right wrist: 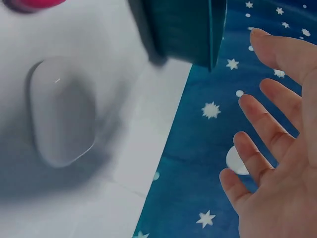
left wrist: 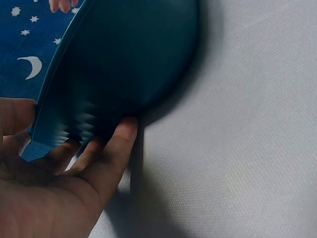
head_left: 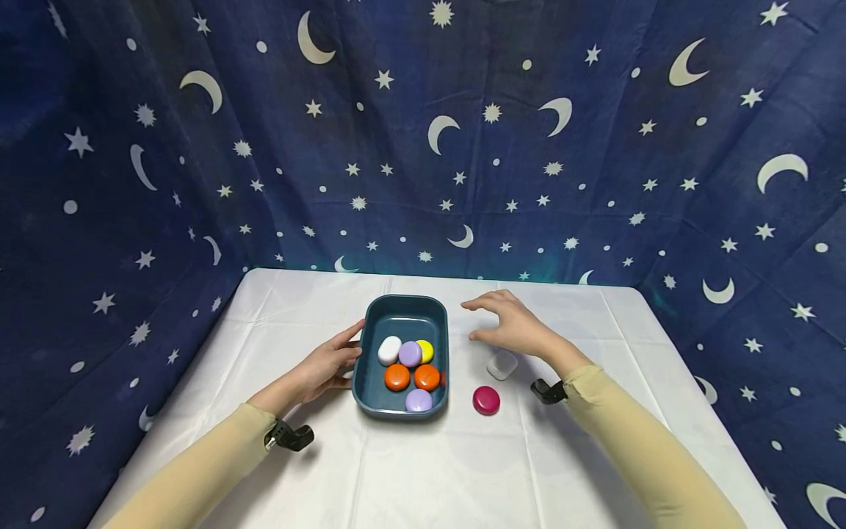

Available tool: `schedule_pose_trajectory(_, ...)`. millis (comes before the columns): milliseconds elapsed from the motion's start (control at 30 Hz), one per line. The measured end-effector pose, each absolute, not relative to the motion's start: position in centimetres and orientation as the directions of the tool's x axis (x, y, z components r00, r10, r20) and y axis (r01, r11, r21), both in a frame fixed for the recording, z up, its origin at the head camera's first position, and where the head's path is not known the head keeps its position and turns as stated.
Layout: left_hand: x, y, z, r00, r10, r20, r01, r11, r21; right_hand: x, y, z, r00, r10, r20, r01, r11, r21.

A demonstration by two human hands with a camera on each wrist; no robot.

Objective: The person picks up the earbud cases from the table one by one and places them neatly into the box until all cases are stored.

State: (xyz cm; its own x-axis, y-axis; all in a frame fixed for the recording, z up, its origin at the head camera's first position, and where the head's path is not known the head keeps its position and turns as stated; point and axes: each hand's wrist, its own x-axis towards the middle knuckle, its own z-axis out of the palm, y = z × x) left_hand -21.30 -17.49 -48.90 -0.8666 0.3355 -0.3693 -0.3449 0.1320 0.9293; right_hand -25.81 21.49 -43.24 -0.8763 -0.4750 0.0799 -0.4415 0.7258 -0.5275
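Observation:
A dark teal rectangular tray [head_left: 400, 308] with rounded corners stands on the table. Inside lie a white oval piece [head_left: 389, 350], two lilac pieces [head_left: 410, 354], a yellow piece [head_left: 427, 351] and two orange discs [head_left: 396, 378], all glossy. My left hand [head_left: 324, 367] rests against the tray's left side. In the left wrist view its fingers [left wrist: 111, 153] touch the outer wall and the thumb is at the rim. My right hand [head_left: 512, 323] hovers right of the tray, fingers spread apart, holding nothing. Below it lies a white rounded piece [head_left: 502, 365], with a crimson disc [head_left: 486, 400] nearer me.
A white cloth covers the table [head_left: 436, 477]. Dark blue curtains [head_left: 423, 147] with moons and stars hang behind and at both sides. A black strap device [head_left: 291, 436] sits on the left wrist and another [head_left: 548, 391] on the right.

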Motion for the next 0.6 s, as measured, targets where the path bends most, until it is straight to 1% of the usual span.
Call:
schedule_pose_trajectory(333, -21.2, -17.6, -48.8, -0.867, 0.347, -0.357, -0.331, 0.134, 0.934, -25.1, 24.6, -44.8, -0.881, -0.470, 0.055, -0.428, 0.742, -0.517)
schedule_pose_trajectory(600, -21.2, -17.5, -48.9, -0.870, 0.343, -0.355, -0.332, 0.125, 0.935, -24.3, 26.6, -45.9, -0.889, -0.458, -0.006, -0.385, 0.755, -0.530)
